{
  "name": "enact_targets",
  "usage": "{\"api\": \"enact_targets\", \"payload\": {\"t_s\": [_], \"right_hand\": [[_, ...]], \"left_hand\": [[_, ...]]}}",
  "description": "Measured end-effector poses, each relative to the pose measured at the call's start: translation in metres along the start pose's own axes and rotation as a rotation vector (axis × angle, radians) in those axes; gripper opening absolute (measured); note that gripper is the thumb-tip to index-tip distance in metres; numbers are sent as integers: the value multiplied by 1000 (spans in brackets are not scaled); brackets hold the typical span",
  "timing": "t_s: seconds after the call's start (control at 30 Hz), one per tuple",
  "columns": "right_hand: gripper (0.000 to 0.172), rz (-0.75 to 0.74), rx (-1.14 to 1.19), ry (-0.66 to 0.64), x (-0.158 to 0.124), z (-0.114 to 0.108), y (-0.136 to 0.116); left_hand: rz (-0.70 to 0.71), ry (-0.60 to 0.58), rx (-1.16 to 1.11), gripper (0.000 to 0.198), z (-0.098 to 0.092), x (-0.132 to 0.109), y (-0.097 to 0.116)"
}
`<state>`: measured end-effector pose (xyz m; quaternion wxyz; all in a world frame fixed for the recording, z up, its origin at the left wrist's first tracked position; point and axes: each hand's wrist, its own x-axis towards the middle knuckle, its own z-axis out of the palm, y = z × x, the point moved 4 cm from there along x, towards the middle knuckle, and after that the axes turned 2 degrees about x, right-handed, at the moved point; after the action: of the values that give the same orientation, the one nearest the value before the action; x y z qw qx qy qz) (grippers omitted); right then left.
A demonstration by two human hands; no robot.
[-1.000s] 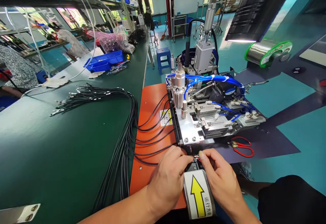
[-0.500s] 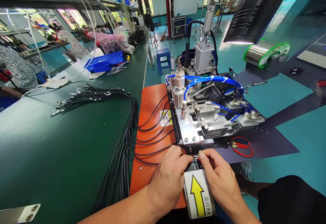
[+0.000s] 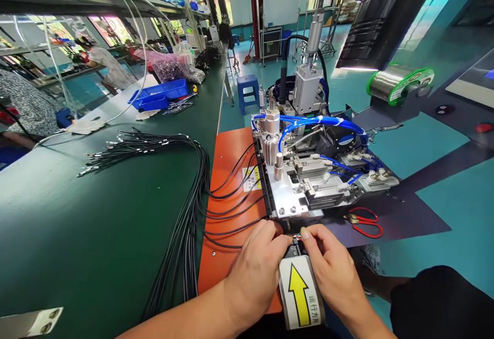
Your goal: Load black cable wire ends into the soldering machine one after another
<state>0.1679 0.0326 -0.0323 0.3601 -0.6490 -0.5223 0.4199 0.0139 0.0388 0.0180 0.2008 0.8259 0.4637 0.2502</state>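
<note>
My left hand (image 3: 260, 264) is closed round the end of a black cable, one strand of which runs in from the left and vanishes beneath the fingers. Thumb and forefinger of my right hand (image 3: 330, 259) pinch the thin coloured wires (image 3: 298, 236) at that cable's tip. Both sets of fingertips nearly meet over a small black fixture (image 3: 294, 249) at the machine's front edge. Just below it is a plate with a yellow arrow (image 3: 299, 295). The fingers hide most of the wire ends. Several black cables (image 3: 235, 195) lead into the side of the metal machine (image 3: 287, 190).
A thick bundle of black cables (image 3: 189, 226) lies on the green bench (image 3: 96, 236), beside the orange base plate (image 3: 227, 154). Red-handled cutters (image 3: 365, 220) rest right of the machine. Behind them is a solder wire spool (image 3: 401, 83). Blue bins (image 3: 158, 93) stand farther back; people sit at left.
Both hands keep practically the same place and grip. The view has shifted very slightly, and the black lamp at upper right appears a little lower and farther left.
</note>
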Motion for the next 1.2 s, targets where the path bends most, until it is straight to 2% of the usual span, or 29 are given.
{"api": "enact_targets", "payload": {"t_s": [0.27, 0.5, 0.83, 1.2], "right_hand": [[35, 8, 29, -33, -1, 0, 2], [28, -74, 7, -51, 0, -2, -3], [32, 19, 13, -75, -1, -2, -4], [33, -39, 23, -106, 3, 1, 2]], "left_hand": [[17, -13, 13, 17, -1, 0, 1], [21, -32, 29, 17, 0, 0, 2], [60, -29, 72, 17, -1, 0, 3], [87, -34, 121, 19, -1, 0, 5]]}}
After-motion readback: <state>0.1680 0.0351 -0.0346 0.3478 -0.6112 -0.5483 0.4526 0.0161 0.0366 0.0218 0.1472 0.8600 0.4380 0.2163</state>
